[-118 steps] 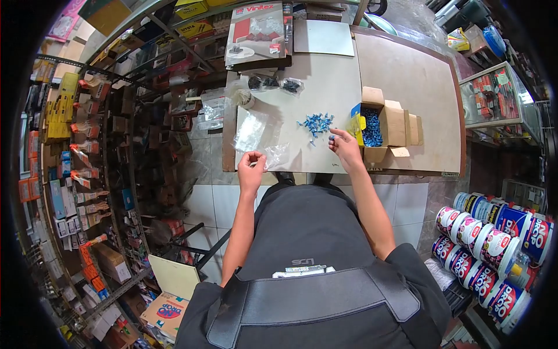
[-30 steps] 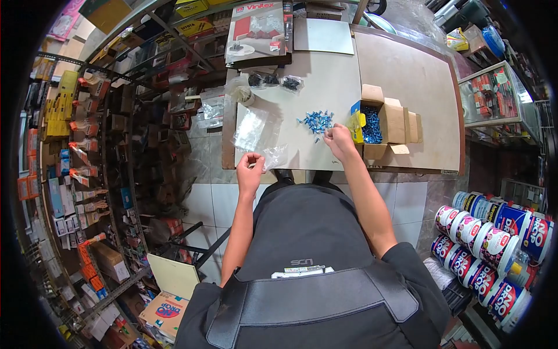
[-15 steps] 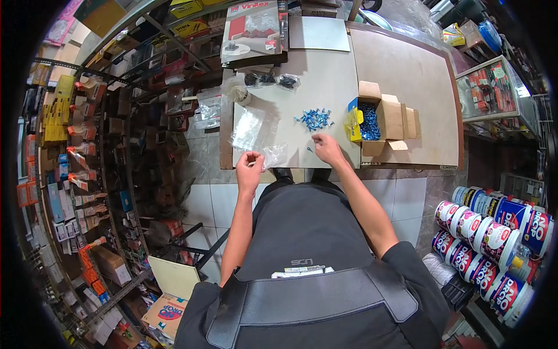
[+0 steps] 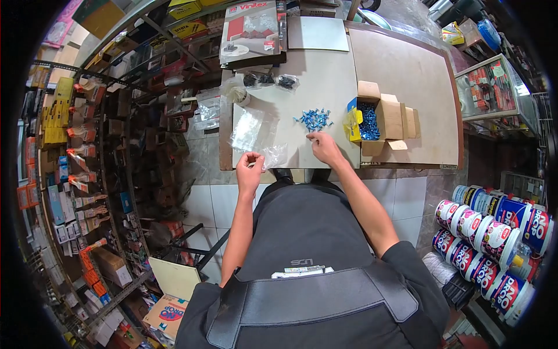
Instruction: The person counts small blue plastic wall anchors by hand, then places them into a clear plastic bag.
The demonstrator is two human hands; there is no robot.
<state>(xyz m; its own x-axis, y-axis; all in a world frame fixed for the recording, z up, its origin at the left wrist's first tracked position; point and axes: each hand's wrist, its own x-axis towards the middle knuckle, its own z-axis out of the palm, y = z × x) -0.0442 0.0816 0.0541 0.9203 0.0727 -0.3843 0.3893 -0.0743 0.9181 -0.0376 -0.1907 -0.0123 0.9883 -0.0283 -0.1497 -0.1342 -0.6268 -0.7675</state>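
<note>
My left hand (image 4: pixel 250 168) pinches the near end of a clear plastic bag (image 4: pixel 274 155) at the table's front edge. More clear plastic bags (image 4: pixel 247 132) lie flat just beyond it. A loose pile of blue-headed screws (image 4: pixel 314 119) sits on the table. Right at the near side of that pile is my right hand (image 4: pixel 326 149), its fingertips drawn together; whatever is between them is too small to make out. To the right, an opened cardboard box (image 4: pixel 388 119) holds many more blue screws (image 4: pixel 369 122).
Small bags of black pieces (image 4: pixel 272 80) and a clear container (image 4: pixel 237 93) stand farther back. A Vinilex box (image 4: pixel 251 32) and a white board (image 4: pixel 318 33) occupy the far side. Stocked shelves (image 4: pixel 87 174) line the left; paint buckets (image 4: pixel 485 244) are stacked on the right.
My right hand has shifted slightly left and away from me, toward the pile. A single screw beside its fingers is no longer visible there. My left hand stays on the bag.
</note>
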